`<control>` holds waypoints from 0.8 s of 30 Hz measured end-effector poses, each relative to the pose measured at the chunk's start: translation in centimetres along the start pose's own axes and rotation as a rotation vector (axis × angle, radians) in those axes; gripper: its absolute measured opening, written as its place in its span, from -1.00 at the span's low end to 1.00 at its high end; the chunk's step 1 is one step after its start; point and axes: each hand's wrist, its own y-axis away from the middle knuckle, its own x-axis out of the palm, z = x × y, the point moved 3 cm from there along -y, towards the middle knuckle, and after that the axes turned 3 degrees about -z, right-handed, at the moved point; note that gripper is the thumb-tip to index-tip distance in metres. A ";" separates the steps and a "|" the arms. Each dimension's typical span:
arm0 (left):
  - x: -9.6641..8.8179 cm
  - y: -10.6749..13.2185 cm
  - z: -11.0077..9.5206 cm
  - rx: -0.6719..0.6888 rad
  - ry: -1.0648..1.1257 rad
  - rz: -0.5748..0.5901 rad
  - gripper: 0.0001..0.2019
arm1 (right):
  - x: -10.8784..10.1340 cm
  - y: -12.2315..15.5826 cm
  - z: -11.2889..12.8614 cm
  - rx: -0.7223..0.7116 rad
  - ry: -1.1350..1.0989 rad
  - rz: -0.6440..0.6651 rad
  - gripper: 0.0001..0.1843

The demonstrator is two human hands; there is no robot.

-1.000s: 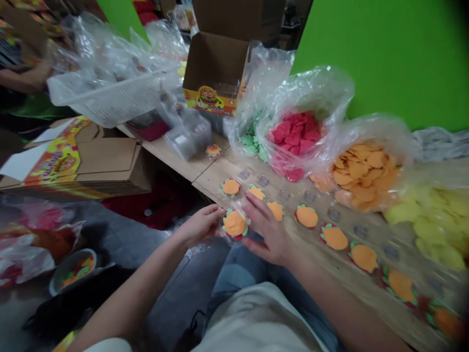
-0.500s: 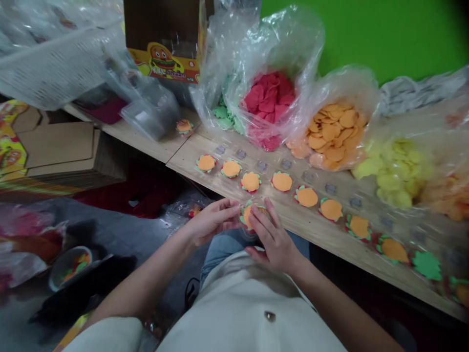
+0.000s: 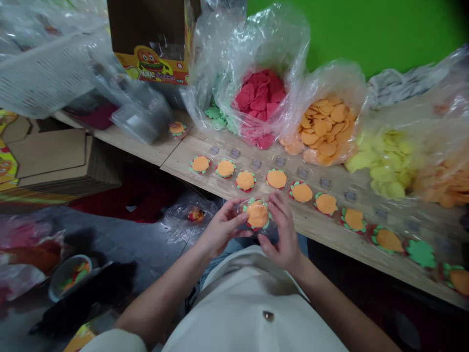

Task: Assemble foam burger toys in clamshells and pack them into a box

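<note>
Felt burger [image 3: 257,214] sits at 12 o'clock, pinched between our left hand [image 3: 223,227] and right hand [image 3: 282,230], both grips closed on its edges, held just off the wooden worktop [image 3: 322,227]. More burgers [image 3: 276,179] line the worktop beyond it, toward 1 o'clock; a bag of orange felt rounds [image 3: 322,129] stands behind them.

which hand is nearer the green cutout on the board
Right. The right hand is left of the green cutout; the left hand is farther left, past the right hand.
</note>
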 end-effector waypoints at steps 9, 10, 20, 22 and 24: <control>0.1 0.2 -0.5 -0.099 0.115 0.086 -0.49 | 0.5 1.2 -0.5 -0.095 0.133 0.179 -0.20; 0.1 0.3 -0.5 -0.100 0.121 0.082 -0.48 | 0.6 1.3 -0.5 -0.103 0.147 0.200 -0.19; -0.7 0.5 0.9 -0.037 -0.024 -0.063 -0.72 | 0.1 2.3 -2.1 0.514 -0.247 0.023 -0.57; -0.9 0.6 1.0 -0.055 -0.060 -0.038 -0.71 | 0.0 2.2 -3.2 0.741 -0.369 0.089 -0.73; -1.1 0.7 1.1 -0.065 -0.115 -0.041 -0.69 | 0.0 2.0 -3.9 0.830 -0.487 0.311 -0.73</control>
